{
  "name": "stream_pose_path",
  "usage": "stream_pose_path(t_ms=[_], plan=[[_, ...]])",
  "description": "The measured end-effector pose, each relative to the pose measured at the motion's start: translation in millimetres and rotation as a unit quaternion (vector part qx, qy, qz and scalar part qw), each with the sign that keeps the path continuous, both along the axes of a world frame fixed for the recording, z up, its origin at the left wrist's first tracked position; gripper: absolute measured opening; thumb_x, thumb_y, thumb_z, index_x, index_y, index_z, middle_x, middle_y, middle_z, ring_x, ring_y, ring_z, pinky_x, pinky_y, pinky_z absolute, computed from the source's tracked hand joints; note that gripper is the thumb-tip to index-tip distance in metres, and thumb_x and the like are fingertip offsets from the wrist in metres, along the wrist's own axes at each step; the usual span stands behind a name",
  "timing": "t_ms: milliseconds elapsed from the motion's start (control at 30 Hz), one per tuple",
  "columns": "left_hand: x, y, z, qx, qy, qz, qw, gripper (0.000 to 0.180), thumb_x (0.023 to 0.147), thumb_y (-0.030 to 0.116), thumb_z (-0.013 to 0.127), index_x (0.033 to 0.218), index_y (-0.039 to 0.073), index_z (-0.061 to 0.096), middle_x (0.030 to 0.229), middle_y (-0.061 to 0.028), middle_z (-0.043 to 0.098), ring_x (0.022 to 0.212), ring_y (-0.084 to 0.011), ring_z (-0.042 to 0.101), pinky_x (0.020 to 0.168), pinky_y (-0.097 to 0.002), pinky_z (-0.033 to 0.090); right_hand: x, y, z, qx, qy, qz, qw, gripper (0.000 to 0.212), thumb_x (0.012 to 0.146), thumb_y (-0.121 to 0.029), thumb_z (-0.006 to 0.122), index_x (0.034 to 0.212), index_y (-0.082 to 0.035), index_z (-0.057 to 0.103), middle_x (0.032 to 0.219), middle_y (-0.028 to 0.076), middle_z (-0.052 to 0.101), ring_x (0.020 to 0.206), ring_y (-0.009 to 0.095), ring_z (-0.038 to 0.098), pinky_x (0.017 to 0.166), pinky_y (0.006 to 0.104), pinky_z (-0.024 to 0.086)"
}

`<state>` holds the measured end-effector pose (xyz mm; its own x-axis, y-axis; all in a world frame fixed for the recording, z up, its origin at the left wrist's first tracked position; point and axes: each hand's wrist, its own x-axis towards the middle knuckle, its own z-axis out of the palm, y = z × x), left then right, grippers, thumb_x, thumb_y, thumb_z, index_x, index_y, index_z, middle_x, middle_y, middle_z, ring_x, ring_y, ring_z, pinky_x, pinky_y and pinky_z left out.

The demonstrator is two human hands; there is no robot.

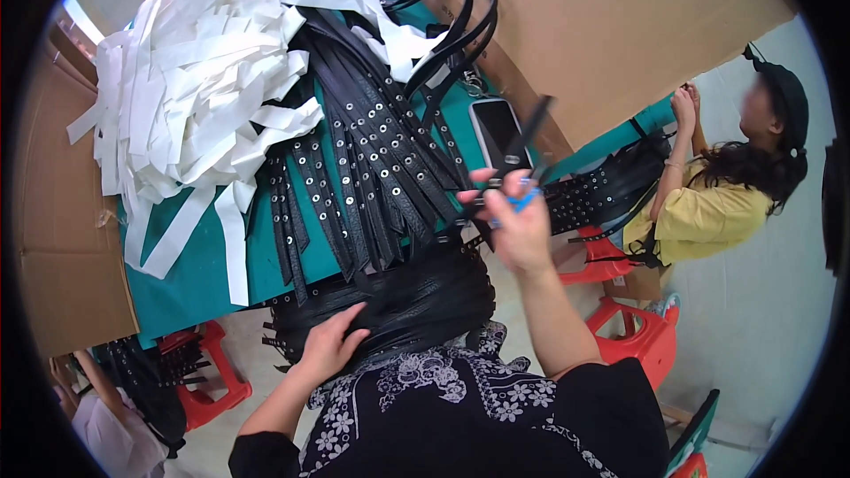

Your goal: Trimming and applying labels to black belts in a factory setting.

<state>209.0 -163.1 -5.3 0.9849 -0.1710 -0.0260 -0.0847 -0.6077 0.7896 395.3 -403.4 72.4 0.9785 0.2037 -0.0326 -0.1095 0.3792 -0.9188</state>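
Note:
My right hand (pixel 520 235) is raised over the near right edge of the table, closed on a black strap (pixel 534 124) with metal eyelets. A small blue thing (pixel 524 201) also sits in its fingers; motion blur hides what kind it is. My left hand (pixel 332 341) lies with fingers stretched out on a thick bundle of black straps (pixel 416 296) across my lap, gripping nothing. Ahead, many black eyelet straps (pixel 381 142) hang over the table's near edge. A phone (pixel 498 131) with a light rim lies just beyond my right hand.
White strips (pixel 195 71) are heaped on the green table (pixel 177 301) at the left. Cardboard (pixel 602 26) stands at the far right, more (pixel 66 212) at the left. Red stools (pixel 633 341) stand below. A person in yellow (pixel 717 212) works at the right, another (pixel 115 425) lower left.

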Motion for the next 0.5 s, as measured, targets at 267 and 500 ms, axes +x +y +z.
stream_pose_path(t_ms=[267,500], plan=[[49.7,-67.2,1.8,0.020,-0.056,-0.224,0.973,0.034,0.080,0.021,0.057,0.110,0.006,0.053,0.081,-0.0069,0.052,0.080,-0.0236,0.053,0.067,-0.0334,0.046,-25.2,-121.4,12.4,-0.703,-0.059,-0.073,0.704,0.028,0.082,-0.016,0.059,0.067,-0.004,0.038,0.054,0.003,0.048,0.046,0.008,0.046,0.043,0.0242,0.037],[58.3,-89.6,-14.6,0.065,-0.095,-0.243,0.963,0.033,0.073,0.025,0.063,0.101,0.007,0.060,0.080,-0.0060,0.048,0.081,-0.0211,0.051,0.071,-0.0300,0.041,-30.2,-18.8,-4.9,-0.554,-0.183,0.080,0.808,0.017,0.078,-0.008,0.063,0.076,-0.001,0.048,0.059,0.004,0.049,0.054,0.009,0.045,0.051,0.0242,0.040]])
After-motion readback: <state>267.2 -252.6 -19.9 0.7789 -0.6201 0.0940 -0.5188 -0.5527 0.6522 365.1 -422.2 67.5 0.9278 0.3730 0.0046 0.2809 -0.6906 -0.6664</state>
